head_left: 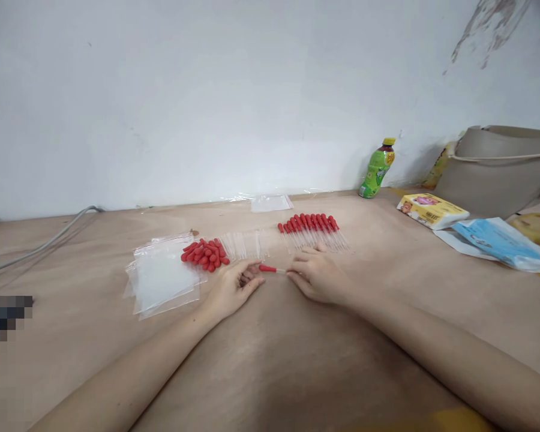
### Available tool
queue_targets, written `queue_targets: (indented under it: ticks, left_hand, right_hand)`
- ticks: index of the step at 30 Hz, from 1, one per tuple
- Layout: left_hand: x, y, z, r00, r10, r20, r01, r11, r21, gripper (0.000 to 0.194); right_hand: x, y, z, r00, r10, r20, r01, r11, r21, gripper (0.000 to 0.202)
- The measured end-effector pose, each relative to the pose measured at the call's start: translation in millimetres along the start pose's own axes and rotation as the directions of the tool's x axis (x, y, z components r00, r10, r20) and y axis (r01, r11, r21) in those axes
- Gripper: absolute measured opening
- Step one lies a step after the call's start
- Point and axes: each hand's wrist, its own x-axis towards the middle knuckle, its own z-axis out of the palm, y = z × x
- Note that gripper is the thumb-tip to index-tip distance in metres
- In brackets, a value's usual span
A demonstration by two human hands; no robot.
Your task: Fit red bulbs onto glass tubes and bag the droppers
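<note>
A dropper with a red rubber bulb [268, 269] and a thin clear tube lies level between my hands. My right hand [317, 276] pinches the far end of its tube. Beside the bulb end, my left hand [234, 287] has its fingers half curled and the thumb apart, with nothing seen between them. Just beyond the left hand is a pile of loose red rubber bulbs [206, 254]. Several clear tubes [239, 245] lie right of that pile. A row of droppers with red bulbs [310, 223] lies beyond my right hand, bulbs toward the wall.
Clear zip bags [164, 276] are stacked at left, and another bag [271, 204] lies by the wall. A green bottle [377, 168], a yellow tissue pack [432, 210], a blue pack [506, 240] and a grey bin [499, 171] stand at right. A cable [45, 243] crosses the left side.
</note>
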Motion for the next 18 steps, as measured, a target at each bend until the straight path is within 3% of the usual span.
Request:
queue_targets:
  ticks: [3,5,7,11,18]
  left_hand:
    - [1,4,-2.4,0.999,0.026,0.048,-0.027,0.999,0.034,0.026]
    - [2,7,-3.8,0.993,0.078,0.083,-0.083,0.995,0.059,0.016]
    - [3,9,-4.6,0.989,0.114,0.098,-0.121,0.99,0.073,0.012]
    - [3,10,-5.0,0.985,0.12,0.12,-0.129,0.989,0.072,0.013]
    - [4,10,-5.2,0.985,0.099,0.139,-0.111,0.991,0.081,0.012]
  right_hand:
    - [8,13,-2,0.953,0.304,0.0,-0.303,0.95,0.077,0.019]
    - [18,22,0,0.862,0.507,-0.011,-0.502,0.856,0.118,0.021]
    - [32,28,6,0.788,0.613,-0.05,-0.608,0.789,0.092,0.024]
    - [58,31,22,0.74,0.668,-0.076,-0.671,0.741,-0.017,0.033]
    - [71,34,37,0.723,0.69,-0.044,-0.69,0.715,-0.111,0.034]
